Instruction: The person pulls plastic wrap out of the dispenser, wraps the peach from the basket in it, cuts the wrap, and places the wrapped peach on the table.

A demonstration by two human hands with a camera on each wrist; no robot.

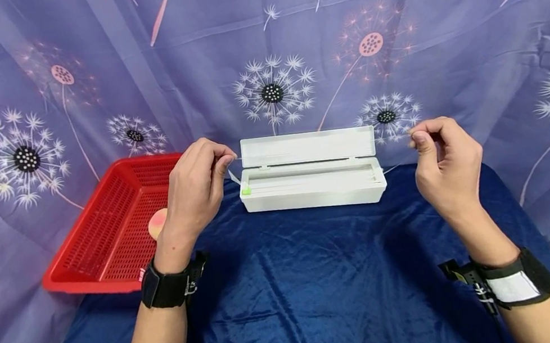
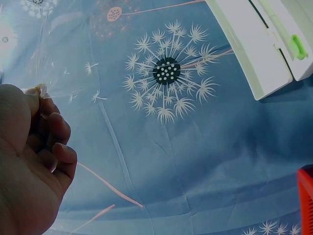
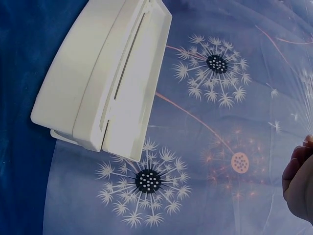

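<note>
Both hands hold up a sheet of clear plastic wrap (image 2: 43, 90), stretched between them and barely visible. My left hand (image 1: 195, 189) pinches one corner between thumb and fingertips, left of the white dispenser box (image 1: 314, 199). At the other side, my right hand (image 1: 449, 163) pinches the opposite corner; only part of this hand (image 3: 299, 183) shows at the right wrist view's edge. The box's lid (image 1: 307, 144) stands tilted back, and a green slider (image 1: 246, 191) sits at its left end. Inside the box, the wrap's roll is hard to make out.
A red plastic basket (image 1: 89, 287) stands at the left, partly behind the left forearm, with a peach (image 1: 157, 222) in it. Dark blue cloth (image 1: 308, 281) covers the table. A purple dandelion-print curtain (image 1: 214, 88) hangs close behind the box.
</note>
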